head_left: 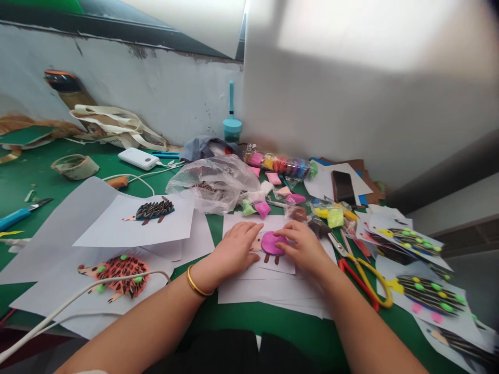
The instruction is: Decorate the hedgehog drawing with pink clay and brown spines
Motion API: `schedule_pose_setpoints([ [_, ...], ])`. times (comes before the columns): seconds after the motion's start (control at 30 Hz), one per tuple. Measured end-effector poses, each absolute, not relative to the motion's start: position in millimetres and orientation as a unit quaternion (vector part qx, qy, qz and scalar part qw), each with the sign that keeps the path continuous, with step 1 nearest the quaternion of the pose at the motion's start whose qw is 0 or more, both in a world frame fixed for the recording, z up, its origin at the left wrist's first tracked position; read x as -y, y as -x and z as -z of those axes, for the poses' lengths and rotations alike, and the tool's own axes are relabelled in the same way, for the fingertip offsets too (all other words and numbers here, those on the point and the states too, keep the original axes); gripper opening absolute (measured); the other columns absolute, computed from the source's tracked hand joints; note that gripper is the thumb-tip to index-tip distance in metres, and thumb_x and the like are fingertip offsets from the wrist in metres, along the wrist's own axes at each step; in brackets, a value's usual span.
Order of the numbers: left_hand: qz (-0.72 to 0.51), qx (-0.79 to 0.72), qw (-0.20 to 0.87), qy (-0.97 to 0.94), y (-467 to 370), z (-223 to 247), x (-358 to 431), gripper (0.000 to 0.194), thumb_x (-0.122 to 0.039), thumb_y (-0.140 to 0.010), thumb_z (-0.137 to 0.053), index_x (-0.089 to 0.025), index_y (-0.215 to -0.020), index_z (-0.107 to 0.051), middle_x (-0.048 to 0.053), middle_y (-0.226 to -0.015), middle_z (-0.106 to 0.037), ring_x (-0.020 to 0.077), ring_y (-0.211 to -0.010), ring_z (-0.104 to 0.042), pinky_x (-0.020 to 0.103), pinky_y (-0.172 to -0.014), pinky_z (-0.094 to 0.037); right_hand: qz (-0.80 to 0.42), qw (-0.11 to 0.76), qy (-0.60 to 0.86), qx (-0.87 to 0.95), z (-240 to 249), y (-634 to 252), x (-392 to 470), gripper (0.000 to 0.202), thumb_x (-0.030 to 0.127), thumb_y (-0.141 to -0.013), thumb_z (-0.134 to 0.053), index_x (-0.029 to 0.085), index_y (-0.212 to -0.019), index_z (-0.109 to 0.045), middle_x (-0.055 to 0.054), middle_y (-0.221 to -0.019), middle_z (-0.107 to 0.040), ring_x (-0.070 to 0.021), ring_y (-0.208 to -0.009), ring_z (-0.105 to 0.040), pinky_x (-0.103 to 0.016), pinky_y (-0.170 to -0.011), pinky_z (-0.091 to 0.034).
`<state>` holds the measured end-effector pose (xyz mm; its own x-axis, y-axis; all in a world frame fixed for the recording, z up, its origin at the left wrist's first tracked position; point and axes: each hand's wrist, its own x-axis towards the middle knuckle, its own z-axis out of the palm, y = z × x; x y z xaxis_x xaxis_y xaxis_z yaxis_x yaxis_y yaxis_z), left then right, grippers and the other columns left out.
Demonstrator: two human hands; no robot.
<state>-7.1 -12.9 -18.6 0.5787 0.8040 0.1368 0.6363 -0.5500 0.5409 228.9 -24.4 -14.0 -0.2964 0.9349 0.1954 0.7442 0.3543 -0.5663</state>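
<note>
A smooth gold-coloured bangle [193, 284] circles the left wrist [203, 274].

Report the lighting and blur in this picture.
Head view: bright light washes out part of the upper-right wall; head view: the lower-right hedgehog picture looks soft and stretched; head view: left hand, right hand and purple disc look clearer.

Green desk [234, 314]; purple disc [272, 243], brown legs [266, 258], white paper [286, 266]; toward the right edge, a black-striped hedgehog [427, 296] dotted green, yellow.
</note>
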Motion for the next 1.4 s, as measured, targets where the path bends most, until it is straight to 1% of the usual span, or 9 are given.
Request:
schedule_pose_setpoints([
  [0.23, -0.184, -0.424, 0.22, -0.859, 6, 19, 12, 0.081, -0.023, -0.074, -0.075, -0.024, -0.146, -0.038, 0.012, -0.143, -0.049, 0.0316, -0.134, -0.042, 0.051, -0.11, -0.037, -0.107, 0.223, 0.595, 0.765, 20, -207, 27, 0.051, 0.033, -0.08, -0.072, 0.027, -0.13, -0.063, -0.011, -0.123, -0.058, -0.0317, -0.117, -0.051, -0.048, -0.101, -0.043],
  [0.43, -0.164, -0.445, 0.209, -0.855, 5, 14, 14, 0.08, -0.027, -0.075, -0.076, -0.024, -0.146, -0.04, 0.012, -0.142, -0.051, 0.0326, -0.132, -0.044, 0.052, -0.108, -0.037, -0.094, 0.188, 0.617, 0.758, 21, -203, 26, 0.059, 0.041, -0.079, -0.072, 0.029, -0.135, -0.057, -0.012, -0.136, -0.052, -0.035, -0.126, -0.045, -0.053, -0.102, -0.041],
  [0.6, -0.143, -0.449, 0.203, -0.858, 5, 12, 14, 0.08, -0.029, -0.077, -0.075, -0.024, -0.147, -0.037, 0.012, -0.141, -0.053, 0.0326, -0.131, -0.046, 0.051, -0.106, -0.038, -0.099, 0.184, 0.616, 0.759, 22, -197, 27, 0.056, 0.041, -0.081, -0.071, 0.03, -0.134, -0.058, -0.012, -0.139, -0.051, -0.0354, -0.129, -0.043, -0.056, -0.102, -0.04],
  [0.7, -0.133, -0.45, 0.198, -0.86, 5, 13, 14, 0.079, -0.031, -0.078, -0.075, -0.024, -0.147, -0.037, 0.011, -0.141, -0.053, 0.0319, -0.13, -0.046, 0.05, -0.106, -0.038, -0.103, 0.206, 0.604, 0.763, 23, -200, 24, 0.053, 0.039, -0.081, -0.07, 0.029, -0.133, -0.059, -0.011, -0.137, -0.052, -0.034, -0.127, -0.045, -0.055, -0.102, -0.041],
  [0.8, -0.127, -0.453, 0.197, -0.86, 5, 12, 14, 0.08, -0.033, -0.078, -0.075, -0.023, -0.147, -0.036, 0.011, -0.142, -0.053, 0.031, -0.131, -0.046, 0.049, -0.107, -0.038, -0.103, 0.243, 0.568, 0.78, 21, -211, 24, 0.038, 0.032, -0.087, -0.065, 0.029, -0.125, -0.066, -0.01, -0.133, -0.056, -0.0298, -0.123, -0.049, -0.05, -0.103, -0.042],
  [0.9, -0.119, -0.458, 0.198, -0.858, 5, 10, 13, 0.082, -0.035, -0.078, -0.076, -0.023, -0.148, -0.035, 0.01, -0.142, -0.053, 0.0309, -0.131, -0.046, 0.049, -0.106, -0.038, -0.099, 0.219, 0.483, 0.842, 15, -224, 30, 0.025, 0.028, -0.091, -0.061, 0.036, -0.111, -0.073, -0.004, -0.135, -0.057, -0.0276, -0.124, -0.048, -0.05, -0.106, -0.04],
  [1.0, -0.111, -0.46, 0.2, -0.858, 5, 8, 13, 0.082, -0.036, -0.078, -0.076, -0.023, -0.148, -0.035, 0.01, -0.141, -0.054, 0.0309, -0.13, -0.047, 0.048, -0.105, -0.04, -0.073, 0.191, 0.44, 0.875, 9, -230, 42, 0.027, 0.027, -0.091, -0.061, 0.041, -0.111, -0.073, -0.001, -0.14, -0.055, -0.0288, -0.128, -0.046, -0.052, -0.107, -0.039],
  [1.13, -0.113, -0.458, 0.198, -0.859, 5, 7, 13, 0.083, -0.037, -0.078, -0.076, -0.024, -0.149, -0.035, 0.009, -0.142, -0.054, 0.0309, -0.13, -0.047, 0.048, -0.105, -0.039, -0.043, 0.167, 0.437, 0.882, 9, -230, 54, 0.029, 0.026, -0.092, -0.058, 0.038, -0.113, -0.073, -0.001, -0.145, -0.052, -0.0302, -0.133, -0.043, -0.052, -0.107, -0.039],
  [1.4, -0.12, -0.456, 0.2, -0.859, 6, 9, 13, 0.083, -0.038, -0.077, -0.076, -0.025, -0.149, -0.035, 0.009, -0.143, -0.052, 0.0306, -0.131, -0.046, 0.048, -0.107, -0.038, -0.03, 0.152, 0.439, 0.885, 17, -221, 55, 0.028, 0.03, -0.089, -0.062, 0.037, -0.115, -0.073, -0.005, -0.149, -0.049, -0.0338, -0.136, -0.04, -0.056, -0.106, -0.038],
])
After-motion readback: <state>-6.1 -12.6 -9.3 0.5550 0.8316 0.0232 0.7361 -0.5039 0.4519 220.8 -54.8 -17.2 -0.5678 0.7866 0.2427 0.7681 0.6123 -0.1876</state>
